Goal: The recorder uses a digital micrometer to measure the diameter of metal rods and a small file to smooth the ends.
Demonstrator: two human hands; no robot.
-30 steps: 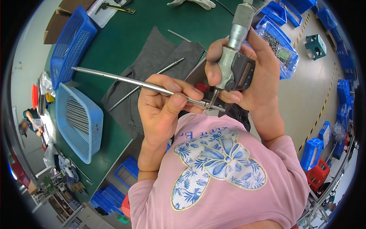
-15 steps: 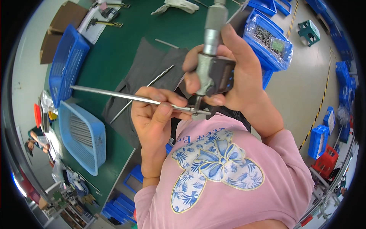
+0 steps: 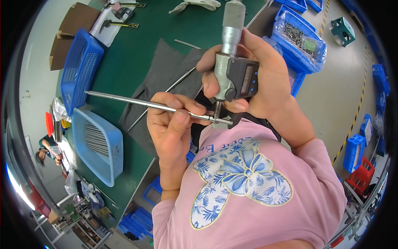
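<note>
A digital micrometer (image 3: 230, 74) is gripped in my right hand (image 3: 267, 70), its knurled thimble pointing away from me and its small screen facing up. My left hand (image 3: 172, 124) pinches a thin steel rod (image 3: 128, 100) between thumb and fingers. The rod's near end sits in the micrometer's jaw by the spindle; its far end reaches left toward the baskets. Whether both measuring faces touch the rod, I cannot tell. Below the rod, a second steel rod (image 3: 181, 79) lies across a dark grey cloth (image 3: 159, 62) on the green table (image 3: 124, 62).
On the left stand a blue perforated basket (image 3: 83, 62) and a light blue basket (image 3: 118, 162) holding several rods. Calipers (image 3: 120, 25) and a white glove (image 3: 195, 5) lie at the far side. At right, a blue bin (image 3: 300, 37) contains small metal parts. Another person (image 3: 52, 151) is at far left.
The whole scene has shifted slightly right in view. The micrometer has turned a little, so its screen now shows more plainly. Both hands keep their holds.
</note>
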